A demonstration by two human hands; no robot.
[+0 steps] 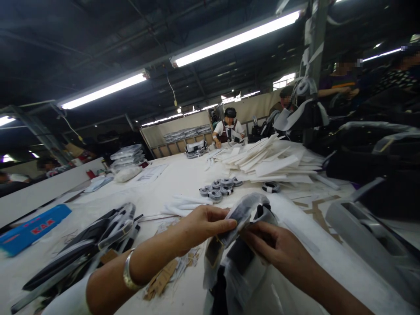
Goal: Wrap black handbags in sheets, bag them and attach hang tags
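Thumb and fingers of my left hand (210, 224) pinch the edge of a black strap wrapped in translucent plastic (244, 210). It bends over in a loop, and its lower part hangs down toward the front edge of the view. On the loop's right side, my right hand (274, 243) has its fingers closed on the same wrapped strap; its fingertips are partly hidden in the dark folds. Just beyond the loop lie several rolled-up grey bands (226, 186), with another rolled band (271, 187) to their right.
A heap of white sheets (275, 159) covers the back right of the white table (164, 179). Black straps or bags (95, 238) and a blue KAM box (36, 229) lie left. Cardboard scraps (164, 278) lie below my left forearm. A person (229, 127) works across the table.
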